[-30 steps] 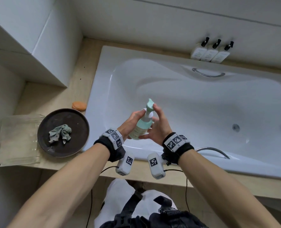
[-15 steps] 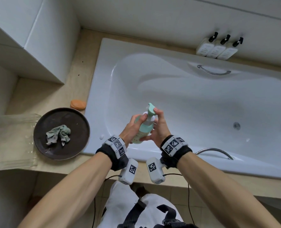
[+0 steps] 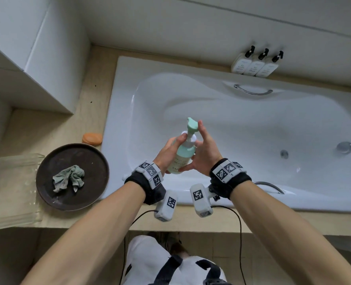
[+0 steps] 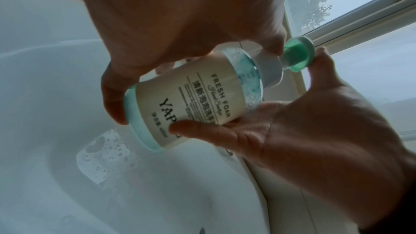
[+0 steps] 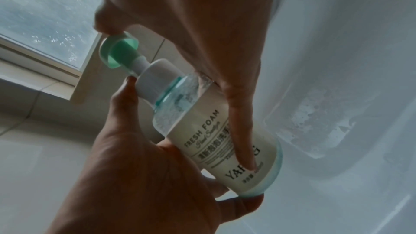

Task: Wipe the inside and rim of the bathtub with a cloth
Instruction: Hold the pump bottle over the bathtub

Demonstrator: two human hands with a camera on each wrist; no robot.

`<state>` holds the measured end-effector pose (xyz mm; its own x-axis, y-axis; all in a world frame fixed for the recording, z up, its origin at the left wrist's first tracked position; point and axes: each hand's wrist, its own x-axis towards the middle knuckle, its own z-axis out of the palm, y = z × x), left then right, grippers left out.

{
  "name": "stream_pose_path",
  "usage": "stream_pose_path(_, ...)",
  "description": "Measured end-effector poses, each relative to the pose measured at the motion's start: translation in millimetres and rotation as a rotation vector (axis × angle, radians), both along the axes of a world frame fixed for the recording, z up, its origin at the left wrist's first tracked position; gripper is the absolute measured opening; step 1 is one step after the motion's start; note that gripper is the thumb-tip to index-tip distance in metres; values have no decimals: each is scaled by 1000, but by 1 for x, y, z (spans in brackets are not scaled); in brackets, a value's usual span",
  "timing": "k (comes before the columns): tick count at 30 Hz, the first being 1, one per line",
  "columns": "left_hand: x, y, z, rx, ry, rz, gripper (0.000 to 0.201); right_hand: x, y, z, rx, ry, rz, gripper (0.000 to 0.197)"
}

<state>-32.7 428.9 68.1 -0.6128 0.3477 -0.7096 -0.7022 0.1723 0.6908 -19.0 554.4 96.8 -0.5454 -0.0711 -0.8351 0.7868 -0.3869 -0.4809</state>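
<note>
1. Fingers [image 3: 181,138] of my left hand [image 3: 168,154] curl round the foam soap bottle [image 3: 181,156], gripping its body, while my right hand [image 3: 206,153] cups the other side with the thumb along the label and one fingertip up at the green pump head [image 3: 191,125].
2. That bottle hangs tilted over the near side of the white bathtub [image 3: 242,128], nozzle pointing away from me into the basin.
3. A patch of foam [image 4: 103,156] already sits on the tub wall below the bottle.
4. The cloth [image 3: 68,177] I need for wiping lies crumpled in the dark round tray [image 3: 47,192] on the ledge to my left, well apart from both hands.
5. Judging from this, I am dispensing soap and the wiping itself has not begun.
6. Risk: the bottle is smooth, and with wet or soapy hands it could slip into the tub.
7. Risk: pressing the pump at this tilt could send foam onto the rim or ledge instead of the basin.
8. Inside the bottle, clear liquid with bubbles shows above the label.
9. Three pump dispensers [image 3: 255,65] stand on the far ledge; an orange soap bar [image 3: 92,138] lies just beyond the tray.
</note>
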Motion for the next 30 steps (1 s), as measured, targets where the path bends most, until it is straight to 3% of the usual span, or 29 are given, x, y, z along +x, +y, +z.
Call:
stream_pose_path(7,5,58,19,50,61,-37,55,11,50,22,86,27,-101,74)
stream_pose_path(12,26,127,25,26,88,-59,53,34,113,34,127,59,-145,64)
stream_pose_path(17,50,201,24,-23,132,-33,51,53,188,22,150,127,-100,72)
stream_pose_path(21,74,254,21,-29,133,-18,40,69,238,5,211,77,-138,88)
stream_pose_path(30,108,303,26,-99,159,75,48,100,297,15,46,128,-44,70)
